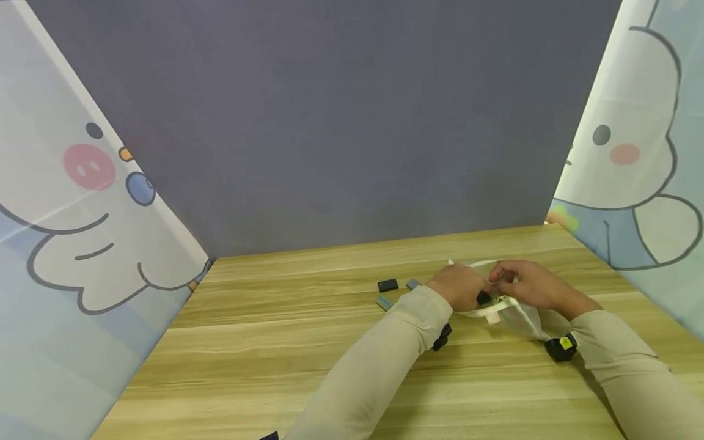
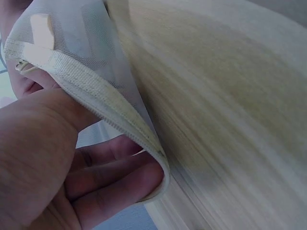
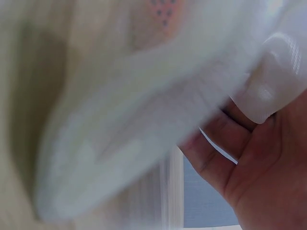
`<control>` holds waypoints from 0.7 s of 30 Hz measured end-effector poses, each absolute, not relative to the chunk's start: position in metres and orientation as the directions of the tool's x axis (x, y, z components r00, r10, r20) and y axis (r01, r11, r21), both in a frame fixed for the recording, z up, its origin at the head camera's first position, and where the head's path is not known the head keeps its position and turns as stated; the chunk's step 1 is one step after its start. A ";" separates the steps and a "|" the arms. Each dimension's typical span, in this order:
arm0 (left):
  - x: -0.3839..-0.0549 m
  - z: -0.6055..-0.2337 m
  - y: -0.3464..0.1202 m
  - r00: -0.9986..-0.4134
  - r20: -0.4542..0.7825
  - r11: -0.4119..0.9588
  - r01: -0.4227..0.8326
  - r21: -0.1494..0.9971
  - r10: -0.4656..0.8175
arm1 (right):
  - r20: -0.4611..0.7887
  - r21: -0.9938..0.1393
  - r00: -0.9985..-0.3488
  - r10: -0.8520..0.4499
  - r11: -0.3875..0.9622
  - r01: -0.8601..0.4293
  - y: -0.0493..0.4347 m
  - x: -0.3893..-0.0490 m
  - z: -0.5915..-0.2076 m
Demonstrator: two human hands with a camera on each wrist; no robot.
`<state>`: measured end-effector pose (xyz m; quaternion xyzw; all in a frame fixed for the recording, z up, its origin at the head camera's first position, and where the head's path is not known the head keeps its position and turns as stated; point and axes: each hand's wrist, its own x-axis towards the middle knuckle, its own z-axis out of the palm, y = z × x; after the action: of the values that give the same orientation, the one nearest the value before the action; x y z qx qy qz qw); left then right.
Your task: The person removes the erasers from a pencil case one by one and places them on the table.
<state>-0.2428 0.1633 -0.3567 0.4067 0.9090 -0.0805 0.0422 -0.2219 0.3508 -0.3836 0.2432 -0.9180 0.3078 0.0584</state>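
Observation:
A pale mesh pouch (image 1: 519, 321) with a cream zipper edge (image 2: 110, 98) lies with its mouth open at the right of the table. My left hand (image 1: 459, 286) is in the mouth's left end, bent fingers (image 2: 115, 187) holding the edge from inside; its fingertips are hidden behind the zipper. Beside those fingers a small black object (image 1: 484, 298) shows. My right hand (image 1: 530, 284) is over the mouth's other side, pinching a clear, rounded plastic piece (image 3: 273, 91) whose kind is unclear. A red dotted patch (image 3: 164, 12) shows past the blurred edge.
Left of the pouch lie a small black rectangular item (image 1: 387, 285), a grey-blue piece (image 1: 413, 284) and a light blue piece (image 1: 384, 303) on the wooden table (image 1: 264, 354). A grey panel (image 1: 352, 122) stands behind, with printed cloth (image 1: 60, 256) along the side.

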 end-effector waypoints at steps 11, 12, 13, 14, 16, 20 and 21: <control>-0.238 -0.353 0.165 -0.684 -0.180 0.670 0.729 -0.139 0.707 | 0.286 -0.496 -0.861 -0.421 0.704 -0.509 0.354 -0.222 -0.384; -0.237 -0.353 0.165 -0.688 -0.183 0.674 0.726 -0.137 0.702 | 0.283 -0.498 -0.862 -0.420 0.704 -0.506 0.354 -0.222 -0.384; -0.237 -0.352 0.165 -0.689 -0.184 0.676 0.724 -0.137 0.701 | 0.277 -0.502 -0.865 -0.418 0.705 -0.502 0.354 -0.222 -0.384; -0.236 -0.351 0.164 -0.693 -0.187 0.680 0.720 -0.134 0.696 | 0.267 -0.507 -0.871 -0.412 0.709 -0.490 0.354 -0.222 -0.384; -0.235 -0.351 0.163 -0.700 -0.189 0.688 0.714 -0.131 0.689 | 0.241 -0.523 -0.884 -0.401 0.714 -0.466 0.353 -0.222 -0.385; -0.236 -0.352 0.162 -0.699 -0.188 0.688 0.714 -0.131 0.689 | 0.210 -0.533 -0.901 -0.380 0.728 -0.431 0.352 -0.222 -0.385; -0.236 -0.353 0.162 -0.696 -0.186 0.684 0.717 -0.131 0.694 | 0.211 -0.534 -0.900 -0.382 0.726 -0.433 0.352 -0.223 -0.385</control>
<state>-0.2365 0.1624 -0.3525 0.3853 0.9157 -0.0969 0.0606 -0.2226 0.3524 -0.3854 0.2196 -0.9280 0.2979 0.0434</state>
